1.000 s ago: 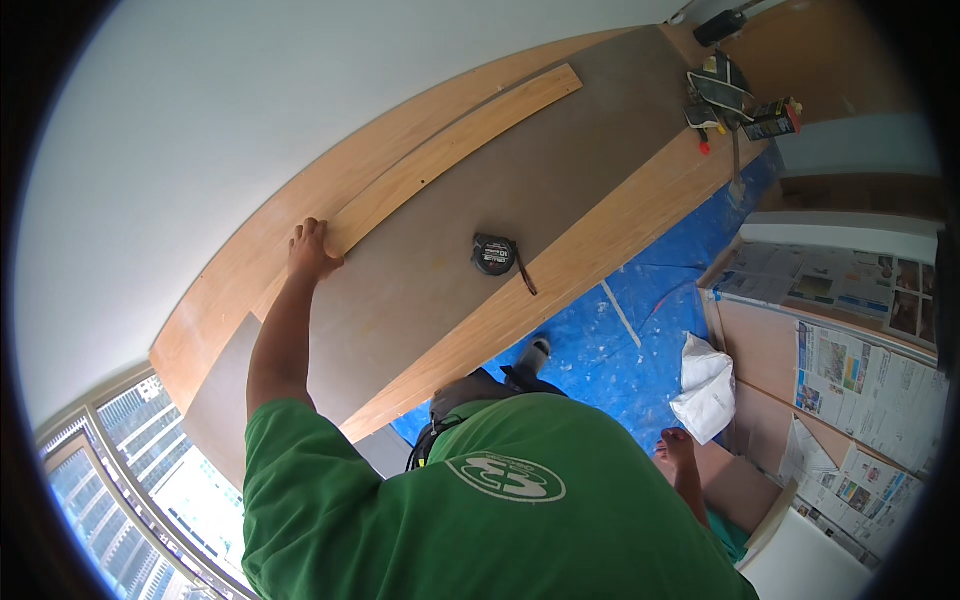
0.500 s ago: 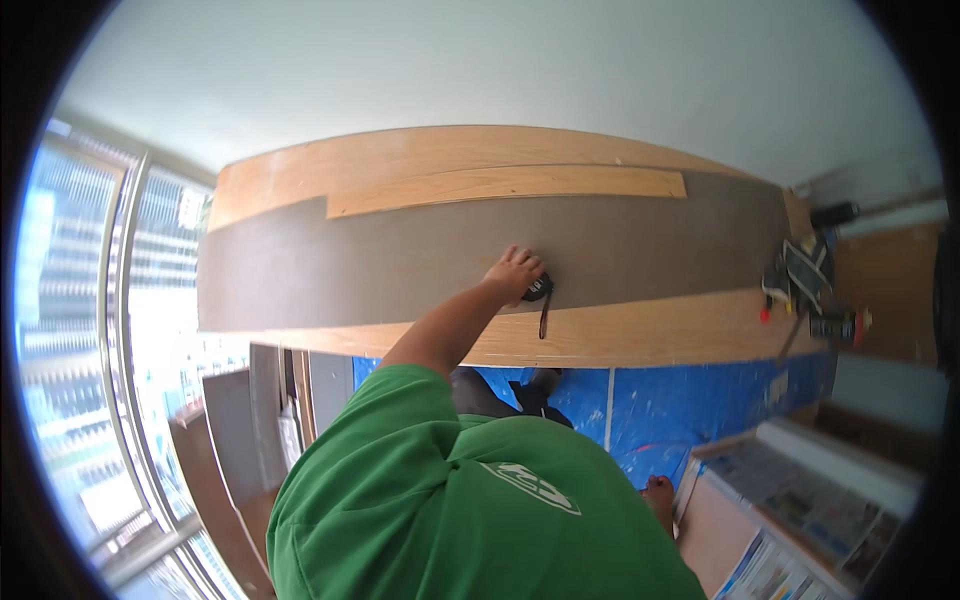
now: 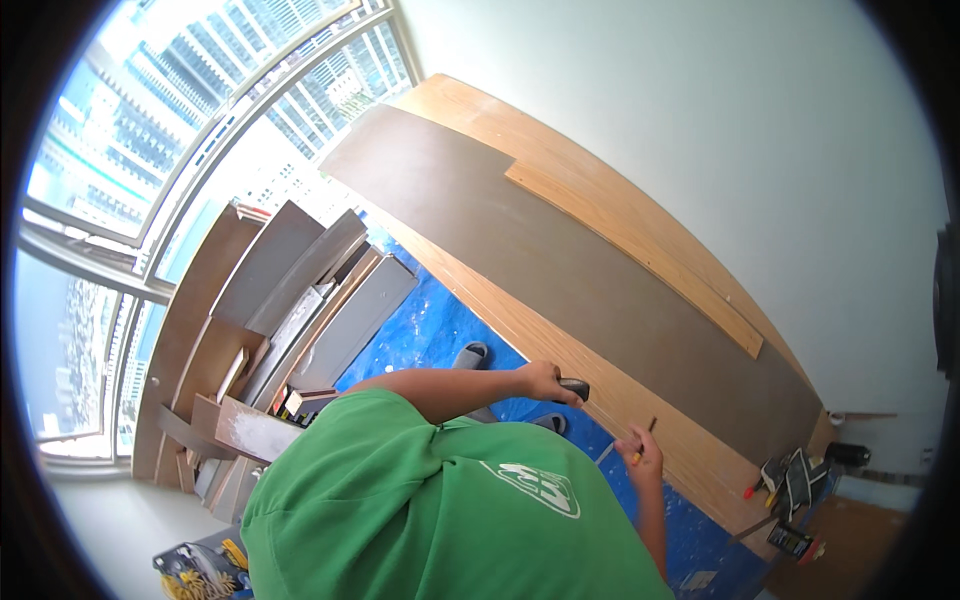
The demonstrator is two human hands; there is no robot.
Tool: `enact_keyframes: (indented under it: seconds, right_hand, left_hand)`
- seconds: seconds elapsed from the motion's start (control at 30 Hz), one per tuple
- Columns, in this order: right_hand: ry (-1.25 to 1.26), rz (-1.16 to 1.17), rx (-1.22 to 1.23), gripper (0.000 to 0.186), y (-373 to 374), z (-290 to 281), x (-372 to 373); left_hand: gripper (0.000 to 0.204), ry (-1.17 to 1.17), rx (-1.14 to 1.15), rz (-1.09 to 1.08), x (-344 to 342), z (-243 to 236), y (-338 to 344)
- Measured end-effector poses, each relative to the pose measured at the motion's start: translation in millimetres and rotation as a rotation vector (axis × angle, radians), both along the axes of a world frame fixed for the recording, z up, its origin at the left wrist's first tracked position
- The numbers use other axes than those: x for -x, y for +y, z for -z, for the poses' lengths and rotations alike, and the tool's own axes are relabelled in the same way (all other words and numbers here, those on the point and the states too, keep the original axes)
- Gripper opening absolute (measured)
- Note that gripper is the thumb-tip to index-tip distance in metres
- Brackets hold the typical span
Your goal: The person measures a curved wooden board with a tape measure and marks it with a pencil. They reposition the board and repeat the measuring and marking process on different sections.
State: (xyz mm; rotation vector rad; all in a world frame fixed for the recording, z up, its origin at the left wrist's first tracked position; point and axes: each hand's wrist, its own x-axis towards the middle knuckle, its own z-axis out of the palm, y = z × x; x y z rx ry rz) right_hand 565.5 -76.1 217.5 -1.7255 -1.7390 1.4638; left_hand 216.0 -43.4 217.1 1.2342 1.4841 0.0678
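Note:
My left hand (image 3: 545, 381) is closed around a black tape measure (image 3: 575, 388), held over the near edge of the workbench. To the right, my right hand (image 3: 645, 462) is closed on a thin stick that looks like a pencil (image 3: 652, 425), its orange end showing by the fingers. Beyond both hands a long grey-brown panel (image 3: 480, 230) lies on a wood-faced board (image 3: 520, 335). A narrow wooden strip (image 3: 640, 260) rests on the panel along its far side.
Boards and offcuts (image 3: 285, 270) lean in a stack by the window (image 3: 200, 150) at left. Blue sheeting (image 3: 415, 320) covers the floor. A tool pouch (image 3: 795, 482) and a dark can (image 3: 790, 540) sit at the bench's right end. More tools (image 3: 205, 570) lie at lower left.
My view has turned toward the window and boards at left. My left hand has lifted the tape measure off the panel toward me. My right hand has risen with the pencil showing.

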Motion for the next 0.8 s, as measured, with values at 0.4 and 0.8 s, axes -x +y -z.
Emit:
enact_keyframes:
  seconds: [0.4, 0.8]
  right_hand:
    - [-0.034, -0.862, -0.161, 0.094, 97.3, -62.4, 398.6]
    - [0.122, -0.718, -0.407, 0.063, 128.3, -47.3, 605.9]
  left_hand:
    - [0.083, -0.327, -0.016, -0.511, 254.1, -39.5, -55.7]
    - [0.058, -0.667, -0.105, -0.868, 463.3, 18.1, -29.1]
